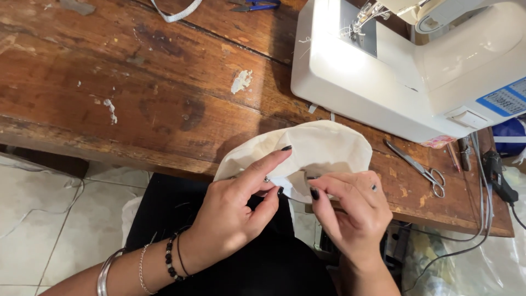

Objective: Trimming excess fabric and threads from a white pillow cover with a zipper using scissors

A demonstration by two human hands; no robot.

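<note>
Currently, the left hand [233, 211] pinches the near edge of a cream fabric piece [323, 147] between thumb and extended forefinger, with a small metal item, too small to identify, at the fingertips. The fabric lies curved over the front edge of the worn wooden table [137, 98]. The right hand [353, 211] grips the same edge just beside the left, fingers curled closed on the cloth. A white sewing machine [405, 71] stands behind; metal scissors [419, 169] lie at right.
</note>
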